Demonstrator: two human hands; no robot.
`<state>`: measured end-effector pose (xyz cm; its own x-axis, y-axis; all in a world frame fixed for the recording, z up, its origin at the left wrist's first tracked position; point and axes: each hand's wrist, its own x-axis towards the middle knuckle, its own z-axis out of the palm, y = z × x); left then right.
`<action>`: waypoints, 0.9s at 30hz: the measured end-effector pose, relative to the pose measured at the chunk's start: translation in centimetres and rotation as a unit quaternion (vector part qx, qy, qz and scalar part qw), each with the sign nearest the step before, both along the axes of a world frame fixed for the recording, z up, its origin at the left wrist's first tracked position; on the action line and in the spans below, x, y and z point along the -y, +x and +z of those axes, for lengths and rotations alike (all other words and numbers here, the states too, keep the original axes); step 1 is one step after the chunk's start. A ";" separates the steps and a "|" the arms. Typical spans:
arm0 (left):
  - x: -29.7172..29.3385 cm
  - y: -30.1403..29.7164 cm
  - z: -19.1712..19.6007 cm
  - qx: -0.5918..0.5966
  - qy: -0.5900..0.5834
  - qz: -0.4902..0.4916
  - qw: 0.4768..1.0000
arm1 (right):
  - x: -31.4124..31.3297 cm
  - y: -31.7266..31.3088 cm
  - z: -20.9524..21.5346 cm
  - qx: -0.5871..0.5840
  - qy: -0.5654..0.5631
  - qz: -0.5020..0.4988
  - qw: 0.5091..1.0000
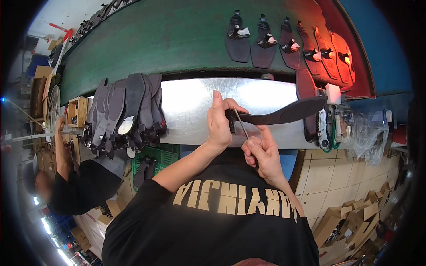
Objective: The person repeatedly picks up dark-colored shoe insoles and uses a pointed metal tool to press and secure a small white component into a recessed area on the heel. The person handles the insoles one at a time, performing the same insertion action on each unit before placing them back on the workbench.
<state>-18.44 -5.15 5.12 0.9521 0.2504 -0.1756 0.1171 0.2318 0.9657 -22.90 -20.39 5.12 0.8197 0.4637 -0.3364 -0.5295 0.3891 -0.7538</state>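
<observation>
In front of my chest a dark sandal sole (290,111) is held over the metal worktop (191,99), its long end reaching right. My left hand (218,122) grips the strap end of it, the thumb pointing up. My right hand (262,157) pinches a thin metal rod (242,124), which slants up to the black strap piece (231,119) by the left fingers. Whether the tip is inside the strap or only against it, I cannot tell. One right finger touches the underside of the sole.
A heap of grey sandal soles (117,104) covers the worktop's left end. Several sandals (262,48) lie on the green belt (155,40), some under red light. A utility knife (323,131) and plastic bags (370,133) are at right. A co-worker (80,181) stands left; a green crate (166,159) sits below.
</observation>
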 end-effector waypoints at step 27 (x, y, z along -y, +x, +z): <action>-1.9 1.2 -0.1 -0.097 -0.305 -0.024 0.947 | -0.3 0.5 1.8 0.533 -0.328 0.029 0.779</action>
